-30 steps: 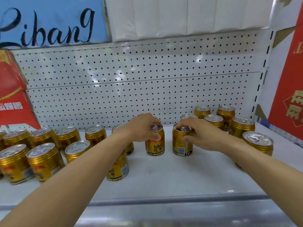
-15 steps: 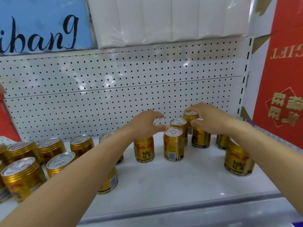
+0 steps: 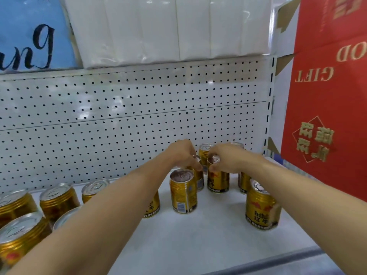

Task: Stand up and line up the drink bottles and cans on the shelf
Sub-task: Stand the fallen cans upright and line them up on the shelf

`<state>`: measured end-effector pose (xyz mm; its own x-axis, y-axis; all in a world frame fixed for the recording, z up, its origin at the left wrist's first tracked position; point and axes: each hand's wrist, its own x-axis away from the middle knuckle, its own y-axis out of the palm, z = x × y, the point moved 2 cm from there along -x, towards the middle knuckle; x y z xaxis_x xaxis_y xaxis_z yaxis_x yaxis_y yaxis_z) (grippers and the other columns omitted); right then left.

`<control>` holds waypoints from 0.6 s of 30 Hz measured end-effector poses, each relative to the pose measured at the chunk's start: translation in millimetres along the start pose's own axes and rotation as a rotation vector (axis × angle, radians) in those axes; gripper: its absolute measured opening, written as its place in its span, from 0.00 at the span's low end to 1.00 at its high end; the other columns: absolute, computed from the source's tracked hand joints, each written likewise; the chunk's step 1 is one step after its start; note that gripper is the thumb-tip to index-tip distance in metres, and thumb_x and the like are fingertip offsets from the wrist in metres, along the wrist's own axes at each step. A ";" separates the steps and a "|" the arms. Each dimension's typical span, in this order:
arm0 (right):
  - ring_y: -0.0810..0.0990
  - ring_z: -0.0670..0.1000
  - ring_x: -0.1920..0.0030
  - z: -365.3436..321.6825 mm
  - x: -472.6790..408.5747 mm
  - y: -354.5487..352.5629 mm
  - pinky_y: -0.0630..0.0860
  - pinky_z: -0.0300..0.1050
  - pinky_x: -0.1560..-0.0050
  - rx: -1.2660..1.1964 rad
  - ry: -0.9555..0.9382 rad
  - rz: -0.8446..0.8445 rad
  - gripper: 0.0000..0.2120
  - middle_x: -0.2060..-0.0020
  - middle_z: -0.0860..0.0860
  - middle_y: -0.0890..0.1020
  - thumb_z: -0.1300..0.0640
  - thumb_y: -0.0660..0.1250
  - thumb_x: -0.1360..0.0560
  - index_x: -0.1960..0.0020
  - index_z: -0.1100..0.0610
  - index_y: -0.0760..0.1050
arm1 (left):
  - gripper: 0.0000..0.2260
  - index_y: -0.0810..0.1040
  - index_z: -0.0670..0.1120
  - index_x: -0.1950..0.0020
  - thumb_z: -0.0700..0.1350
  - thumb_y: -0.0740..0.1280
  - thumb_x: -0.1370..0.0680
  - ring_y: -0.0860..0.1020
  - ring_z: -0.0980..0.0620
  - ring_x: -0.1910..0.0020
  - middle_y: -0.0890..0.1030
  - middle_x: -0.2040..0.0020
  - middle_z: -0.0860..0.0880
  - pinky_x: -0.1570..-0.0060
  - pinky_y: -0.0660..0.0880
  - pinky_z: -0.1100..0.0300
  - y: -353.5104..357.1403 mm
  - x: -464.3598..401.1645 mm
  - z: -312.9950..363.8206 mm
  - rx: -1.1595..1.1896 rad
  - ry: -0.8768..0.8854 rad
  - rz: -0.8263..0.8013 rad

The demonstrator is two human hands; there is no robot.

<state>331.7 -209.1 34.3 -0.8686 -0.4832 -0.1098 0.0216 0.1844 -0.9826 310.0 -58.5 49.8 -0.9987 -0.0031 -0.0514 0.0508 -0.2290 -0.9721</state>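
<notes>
Several upright gold drink cans stand on the white shelf (image 3: 208,235). My left hand (image 3: 183,153) grips the top of a gold can (image 3: 198,179) near the back, mostly hidden by my fingers. Right beside it, my right hand (image 3: 228,158) holds the rim of another gold can (image 3: 217,180). A free can (image 3: 182,192) stands just in front of my left hand. One more can (image 3: 261,209) stands at the right, under my right forearm. A group of cans (image 3: 57,201) fills the left end of the shelf.
A white perforated back panel (image 3: 119,120) closes the shelf behind the cans. A red gift box (image 3: 327,96) stands at the right end. White packs (image 3: 168,28) and a blue sign (image 3: 29,32) sit on the shelf above. The shelf's front lip (image 3: 278,262) runs along the bottom.
Both hands have reached farther back and right. My left hand left the front can and now grips one behind it; my right hand holds a can beside it. The view has shifted right.
</notes>
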 end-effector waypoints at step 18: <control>0.73 0.55 0.36 -2.0 41.8 -0.9 0.78 0.52 0.41 -0.117 -0.068 -0.060 0.20 0.33 0.52 0.72 0.53 0.65 0.23 0.32 0.46 0.71 | 0.22 0.80 0.52 0.37 0.52 0.76 0.30 0.77 0.57 0.52 0.80 0.47 0.58 0.61 0.70 0.64 -83.4 119.2 -24.4 0.347 0.127 0.285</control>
<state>294.4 -227.8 31.0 -0.8309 -0.5526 -0.0653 -0.0908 0.2504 -0.9639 187.0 -16.0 119.2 -0.9353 0.0011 -0.3538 0.2953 -0.5483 -0.7824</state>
